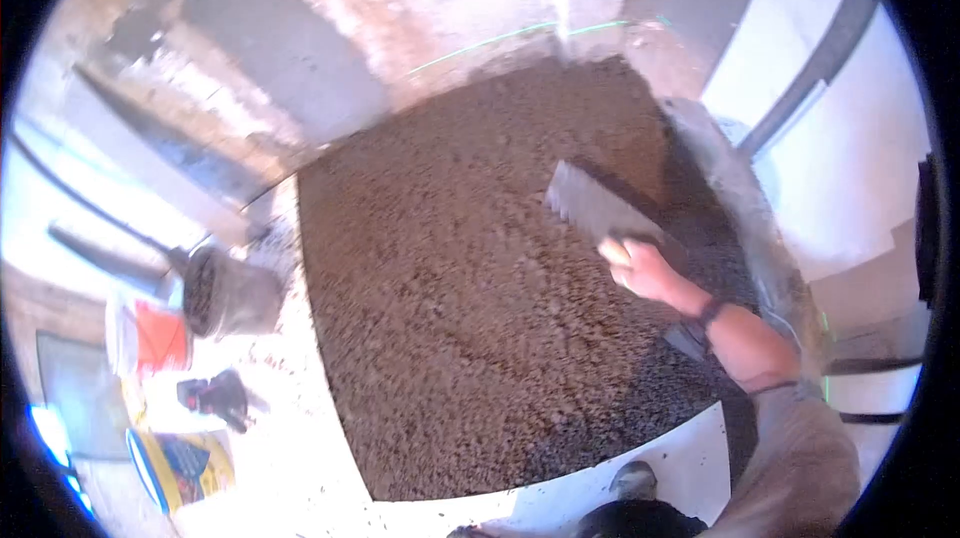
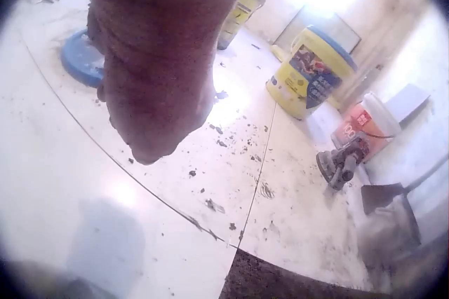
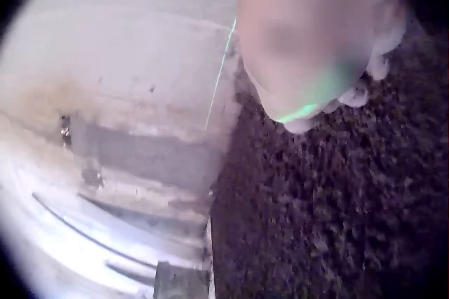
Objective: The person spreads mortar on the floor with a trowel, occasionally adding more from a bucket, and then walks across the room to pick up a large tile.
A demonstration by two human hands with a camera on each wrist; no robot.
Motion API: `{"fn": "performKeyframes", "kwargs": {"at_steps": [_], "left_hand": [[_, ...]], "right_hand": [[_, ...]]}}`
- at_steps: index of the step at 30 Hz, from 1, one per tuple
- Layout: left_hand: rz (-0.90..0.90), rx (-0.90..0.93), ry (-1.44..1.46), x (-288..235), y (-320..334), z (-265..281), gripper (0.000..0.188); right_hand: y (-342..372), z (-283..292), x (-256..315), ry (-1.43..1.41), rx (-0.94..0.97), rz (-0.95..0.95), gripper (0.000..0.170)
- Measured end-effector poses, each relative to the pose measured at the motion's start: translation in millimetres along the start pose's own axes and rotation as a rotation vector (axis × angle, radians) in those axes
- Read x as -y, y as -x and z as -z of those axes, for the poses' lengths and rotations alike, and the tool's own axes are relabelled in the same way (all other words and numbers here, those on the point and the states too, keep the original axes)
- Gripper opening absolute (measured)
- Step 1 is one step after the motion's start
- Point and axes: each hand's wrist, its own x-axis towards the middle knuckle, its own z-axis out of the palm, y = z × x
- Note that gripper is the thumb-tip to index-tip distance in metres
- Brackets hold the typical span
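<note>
A rough brown layer of mortar [image 1: 470, 288] covers a large patch of floor. Over its right half my right hand [image 1: 640, 268] grips a trowel [image 1: 600, 203] with a flat grey blade and a toothed-looking end. The blade lies close over the mortar, pointing to the upper left. In the right wrist view the fingers of the right hand [image 3: 316, 68] are curled, with a green laser line across it and the trowel hidden. My left hand [image 2: 158, 82] hangs over the pale tiles in the left wrist view, nothing visible in it; the head view does not show it.
Left of the mortar stand a grey bucket [image 1: 235, 293], a white-and-red bucket [image 1: 150, 338], a dark power tool [image 1: 215, 396] and a yellow tub [image 1: 190, 468]. A blue lid or rim [image 2: 81, 60] lies beyond the left hand. Pale tiles [image 2: 77, 201] border the mortar; walls rise behind and right.
</note>
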Motion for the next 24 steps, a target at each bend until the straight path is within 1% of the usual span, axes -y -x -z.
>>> {"fn": "performKeyframes", "kwargs": {"at_steps": [2, 4, 5, 6, 7, 8, 9, 10, 11, 12, 14, 15, 16, 17, 18, 19, 21, 22, 23, 24], "left_hand": [[0.019, -0.004, 0.004, 16, 13, 7, 0.04], [0.03, -0.007, 0.002, 33, 26, 12, 0.04], [0.032, -0.008, 0.0, 42, 31, 14, 0.04], [0.031, -0.011, -0.004, 50, 38, 19, 0.04], [0.024, -0.013, -0.009, 60, 44, 23, 0.04], [0.015, -0.017, -0.017, 69, 50, 27, 0.04], [-0.006, -0.026, -0.032, 78, 55, 28, 0.04], [-0.04, -0.042, -0.053, 90, 58, 25, 0.04], [-0.073, -0.046, -0.072, 96, 59, 24, 0.041], [-0.117, -0.064, -0.116, 99, 57, 24, 0.041], [0.049, -0.025, 0.07, 87, 46, 16, 0.041], [0.029, -0.055, 0.071, 78, 40, 14, 0.041], [0.168, 0.019, 0.191, 31, 43, 31, 0.046], [0.083, -0.08, 0.252, 51, 27, 12, 0.036], [-0.002, -0.182, 0.32, 69, 5, -13, 0.029], [-0.083, -0.317, 0.359, 74, -7, -28, 0.023], [-0.104, -0.316, 0.391, 50, -11, -24, 0.023], [-0.11, -0.325, 0.403, 33, -12, -13, 0.024], [-0.156, -0.278, 0.305, 22, -11, 0, 0.024], [-0.132, -0.269, 0.356, 24, -14, -2, 0.024]], "right_hand": [[33, -9, 19, -0.127, 0.255, 0.008, 0.035], [56, -16, 34, -0.34, 0.422, -0.054, 0.038], [59, -16, 41, -0.391, 0.462, -0.186, 0.036], [57, -11, 53, -0.395, 0.385, -0.275, 0.03], [47, -11, 37, -0.55, 0.273, -0.235, 0.023], [32, -13, 12, -0.757, 0.072, -0.418, 0.022], [15, -19, -11, -0.95, -0.135, -0.597, 0.025], [15, -11, 0, -1.039, -0.308, -0.604, 0.025], [17, -5, 13, -0.859, -0.445, -0.548, 0.019], [32, 4, 22, -0.9, -0.388, -0.443, 0.015], [62, 15, 39, -0.722, -0.204, -0.366, 0.014], [70, 9, 43, -0.62, -0.207, -0.349, 0.015], [81, 0, 48, -0.516, -0.218, -0.333, 0.016], [92, -7, 55, -0.408, -0.233, -0.31, 0.017], [109, -18, 70, -0.403, -0.168, -0.326, 0.021], [127, -35, 88, -0.421, -0.099, -0.366, 0.024], [155, -43, 100, -0.503, 0.344, -0.497, 0.023], [171, -45, 107, -0.454, 0.457, -0.495, 0.024], [186, -62, 91, -0.466, 0.44, -0.411, 0.025], [197, -62, 93, -0.403, 0.457, -0.458, 0.029]]}}
